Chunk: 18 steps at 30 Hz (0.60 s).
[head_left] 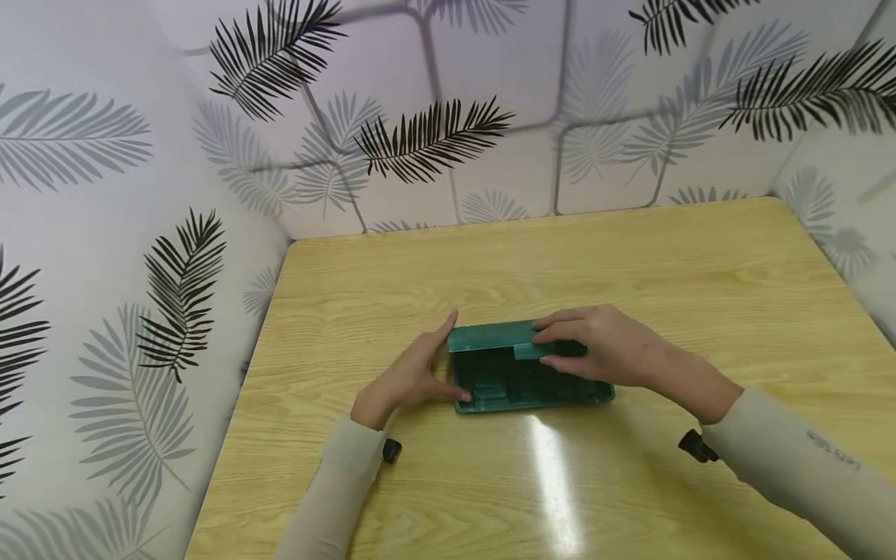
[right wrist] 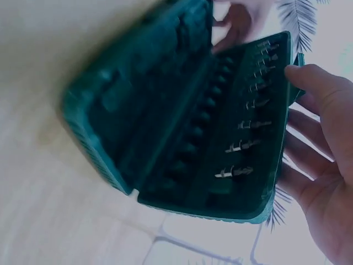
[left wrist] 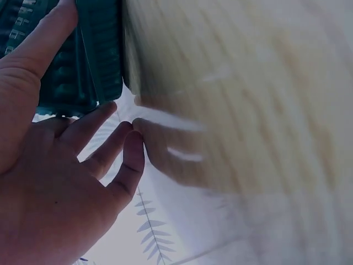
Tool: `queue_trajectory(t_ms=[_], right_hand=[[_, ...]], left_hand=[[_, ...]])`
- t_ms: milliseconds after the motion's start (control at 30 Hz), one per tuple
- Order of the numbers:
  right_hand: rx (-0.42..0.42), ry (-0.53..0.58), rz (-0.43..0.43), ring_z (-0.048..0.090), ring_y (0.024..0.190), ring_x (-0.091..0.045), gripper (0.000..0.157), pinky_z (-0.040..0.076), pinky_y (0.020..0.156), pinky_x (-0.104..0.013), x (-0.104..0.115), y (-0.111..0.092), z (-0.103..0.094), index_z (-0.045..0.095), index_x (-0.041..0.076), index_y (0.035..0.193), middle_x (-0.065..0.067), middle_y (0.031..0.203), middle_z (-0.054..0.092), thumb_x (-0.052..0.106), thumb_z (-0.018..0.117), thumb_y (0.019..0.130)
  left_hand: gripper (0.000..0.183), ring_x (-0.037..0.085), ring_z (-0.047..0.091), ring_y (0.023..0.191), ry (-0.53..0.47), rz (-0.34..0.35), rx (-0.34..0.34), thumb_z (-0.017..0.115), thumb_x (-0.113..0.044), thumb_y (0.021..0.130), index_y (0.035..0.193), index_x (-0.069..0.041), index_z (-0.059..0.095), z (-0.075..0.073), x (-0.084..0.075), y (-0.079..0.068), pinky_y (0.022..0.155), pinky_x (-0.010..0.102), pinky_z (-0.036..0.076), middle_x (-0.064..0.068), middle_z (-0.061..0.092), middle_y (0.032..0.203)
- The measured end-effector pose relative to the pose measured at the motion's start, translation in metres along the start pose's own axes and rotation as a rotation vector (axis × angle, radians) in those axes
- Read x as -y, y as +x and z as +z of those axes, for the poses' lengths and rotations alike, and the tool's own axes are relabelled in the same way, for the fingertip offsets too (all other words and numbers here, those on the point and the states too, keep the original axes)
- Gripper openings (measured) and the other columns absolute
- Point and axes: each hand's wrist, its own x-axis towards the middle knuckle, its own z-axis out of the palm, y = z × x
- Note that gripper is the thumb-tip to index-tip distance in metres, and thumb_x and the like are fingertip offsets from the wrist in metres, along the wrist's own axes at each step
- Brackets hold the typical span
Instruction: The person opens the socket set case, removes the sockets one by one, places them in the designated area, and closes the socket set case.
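A green plastic bit case point(head_left: 535, 400) stands partly open on the table, its lid point(head_left: 490, 336) tilted up over the base. In the right wrist view, a row of metal screwdriver bits point(right wrist: 241, 146) lines the inside of the half nearest my right hand. My right hand point(head_left: 616, 346) grips that lid's free edge, thumb on the inner side by the latch point(right wrist: 298, 80) and fingers behind. At the case's left end, my left hand point(head_left: 418, 369) holds it between thumb and fingers. Its thumb lies on the front left corner of the base; the ring and little fingers stay off the case.
The wooden table point(head_left: 336, 311) extends around the case, with a bright light reflection point(head_left: 553, 482) in front of it. A wall covering point(head_left: 490, 78) with leaf prints rises behind the table and along its sides. Small black devices point(head_left: 698, 446) sit at both wrists.
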Motion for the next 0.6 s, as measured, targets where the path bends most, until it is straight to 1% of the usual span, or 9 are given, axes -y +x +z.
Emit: queue_trajectory(t_ms=[100,200,300,333,400,433,500,600], right_hand=[[0.003,0.041,0.047,0.082,0.104,-0.026,0.026,0.068,0.080,-0.037,-0.007,0.010,-0.006,0.084,0.006,0.117,-0.013,0.125,0.081,0.007,0.089,0.091],[-0.005,0.058,0.075,0.082,0.104,-0.026,0.024,0.067,0.082,-0.040,-0.018,0.021,-0.010,0.084,0.006,0.119,-0.013,0.124,0.081,0.007,0.086,0.095],[-0.040,0.067,0.092,0.082,0.103,-0.027,0.022,0.067,0.083,-0.043,-0.030,0.031,-0.012,0.083,0.005,0.119,-0.013,0.121,0.082,0.007,0.084,0.096],[-0.055,0.067,0.095,0.082,0.102,-0.028,0.022,0.067,0.083,-0.043,-0.034,0.034,-0.012,0.083,0.005,0.118,-0.014,0.120,0.082,0.006,0.083,0.097],[-0.068,0.055,0.124,0.081,0.104,-0.030,0.020,0.067,0.085,-0.046,-0.041,0.040,-0.012,0.083,0.004,0.118,-0.014,0.121,0.081,0.007,0.082,0.098],[-0.071,0.050,0.141,0.080,0.105,-0.031,0.020,0.066,0.086,-0.048,-0.044,0.043,-0.012,0.083,0.004,0.119,-0.015,0.121,0.081,0.008,0.081,0.100],[-0.067,0.037,0.181,0.079,0.108,-0.032,0.019,0.065,0.090,-0.051,-0.051,0.048,-0.011,0.082,0.004,0.120,-0.015,0.122,0.080,0.011,0.078,0.103],[-0.042,0.023,0.261,0.076,0.111,-0.035,0.021,0.062,0.094,-0.055,-0.062,0.055,-0.008,0.081,0.004,0.124,-0.016,0.123,0.079,0.013,0.072,0.107]], left_hand=[[0.145,0.030,0.021,0.171,-0.002,-0.002,0.003,0.102,-0.027,0.078,0.178,-0.014,-0.003,0.000,-0.001,-0.003,0.137,0.054,0.025,0.011,0.026,0.182],[0.146,0.025,0.025,0.170,-0.009,0.013,0.004,0.103,-0.030,0.076,0.179,-0.021,0.000,0.002,-0.001,-0.004,0.137,0.052,0.024,0.004,0.033,0.180],[0.149,0.025,0.024,0.170,-0.004,0.004,0.005,0.104,-0.033,0.075,0.178,-0.031,-0.003,0.003,-0.001,-0.007,0.137,0.052,0.025,0.002,0.030,0.181],[0.151,0.025,0.023,0.170,-0.005,-0.003,0.006,0.104,-0.033,0.075,0.177,-0.034,-0.007,0.003,-0.002,-0.007,0.137,0.052,0.025,0.003,0.027,0.182],[0.157,0.026,0.022,0.171,0.000,-0.021,0.001,0.105,-0.034,0.073,0.174,-0.037,-0.015,0.003,-0.004,-0.007,0.137,0.052,0.025,0.005,0.025,0.183],[0.159,0.027,0.022,0.171,0.000,-0.023,-0.005,0.106,-0.033,0.072,0.173,-0.036,-0.018,0.003,-0.006,-0.006,0.137,0.052,0.025,0.007,0.025,0.183],[0.163,0.030,0.027,0.169,0.008,-0.035,-0.013,0.106,-0.032,0.071,0.173,-0.033,-0.021,0.003,-0.008,-0.005,0.137,0.053,0.025,0.012,0.034,0.178],[0.165,0.035,0.035,0.163,0.041,-0.064,-0.021,0.107,-0.033,0.070,0.175,-0.022,-0.021,0.005,-0.011,-0.004,0.135,0.055,0.029,0.017,0.043,0.167]])
